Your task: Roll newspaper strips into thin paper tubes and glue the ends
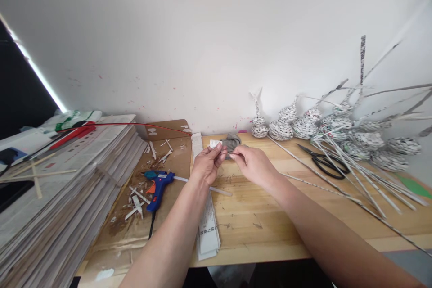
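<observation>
My left hand pinches a small piece of printed paper between thumb and fingers, above the table. Close to its right, my right hand has thumb and fingertips pressed together; what lies between them is too small to make out. A grey crumpled cloth lies just behind the fingertips. Under and in front of my left hand runs a stack of printed paper strips. A blue glue gun with a translucent glue stick lies to the left on cardboard.
Tall newspaper stack at left, with a red tool on top. Woven paper gourd shapes stand along the wall at right, near black scissors and long rolled paper sticks. Paper scraps litter the cardboard.
</observation>
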A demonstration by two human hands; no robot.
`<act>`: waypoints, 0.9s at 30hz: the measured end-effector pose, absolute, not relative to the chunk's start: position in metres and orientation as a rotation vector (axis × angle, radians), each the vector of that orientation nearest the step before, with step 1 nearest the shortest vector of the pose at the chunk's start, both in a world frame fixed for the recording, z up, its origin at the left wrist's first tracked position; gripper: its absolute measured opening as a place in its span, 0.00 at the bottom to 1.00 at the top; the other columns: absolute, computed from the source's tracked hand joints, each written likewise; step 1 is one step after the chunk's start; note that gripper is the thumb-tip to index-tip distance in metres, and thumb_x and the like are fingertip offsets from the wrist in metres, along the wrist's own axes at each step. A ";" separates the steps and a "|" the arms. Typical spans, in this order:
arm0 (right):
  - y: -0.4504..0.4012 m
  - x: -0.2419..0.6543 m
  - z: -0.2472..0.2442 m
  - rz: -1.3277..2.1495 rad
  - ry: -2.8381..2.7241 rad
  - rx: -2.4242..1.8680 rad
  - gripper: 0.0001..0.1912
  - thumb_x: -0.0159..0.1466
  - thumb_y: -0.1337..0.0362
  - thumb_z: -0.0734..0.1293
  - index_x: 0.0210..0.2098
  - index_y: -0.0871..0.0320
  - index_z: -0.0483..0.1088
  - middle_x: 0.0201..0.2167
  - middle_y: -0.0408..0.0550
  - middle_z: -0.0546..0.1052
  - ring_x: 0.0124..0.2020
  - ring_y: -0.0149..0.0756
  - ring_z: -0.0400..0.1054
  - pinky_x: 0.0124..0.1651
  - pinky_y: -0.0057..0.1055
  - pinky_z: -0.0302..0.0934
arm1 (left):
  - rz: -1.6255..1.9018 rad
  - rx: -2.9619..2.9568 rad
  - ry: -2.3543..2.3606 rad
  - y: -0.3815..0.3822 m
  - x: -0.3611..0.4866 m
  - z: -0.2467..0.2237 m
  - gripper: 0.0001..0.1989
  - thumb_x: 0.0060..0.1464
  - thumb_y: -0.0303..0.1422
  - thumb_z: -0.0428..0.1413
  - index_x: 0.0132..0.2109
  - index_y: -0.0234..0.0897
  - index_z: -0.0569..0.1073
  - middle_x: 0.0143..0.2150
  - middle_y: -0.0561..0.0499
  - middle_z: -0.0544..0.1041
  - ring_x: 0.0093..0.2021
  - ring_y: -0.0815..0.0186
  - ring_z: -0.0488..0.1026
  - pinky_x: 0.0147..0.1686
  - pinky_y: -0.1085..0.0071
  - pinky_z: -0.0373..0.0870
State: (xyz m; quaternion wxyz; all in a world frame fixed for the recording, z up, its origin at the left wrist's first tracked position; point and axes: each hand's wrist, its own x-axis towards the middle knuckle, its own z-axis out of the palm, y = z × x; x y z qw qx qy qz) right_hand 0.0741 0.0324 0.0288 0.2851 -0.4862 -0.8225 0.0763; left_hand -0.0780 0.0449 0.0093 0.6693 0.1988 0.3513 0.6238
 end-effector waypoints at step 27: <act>0.033 0.075 0.029 0.217 -2.263 -1.346 0.13 0.66 0.61 0.57 0.28 0.58 0.66 0.23 0.45 0.72 0.24 0.32 0.64 0.28 0.28 0.46 | 1.421 0.432 0.805 0.045 -0.078 0.012 0.01 0.50 0.22 0.59 0.33 0.27 0.74 0.31 0.44 0.78 0.25 0.74 0.74 0.25 0.83 0.73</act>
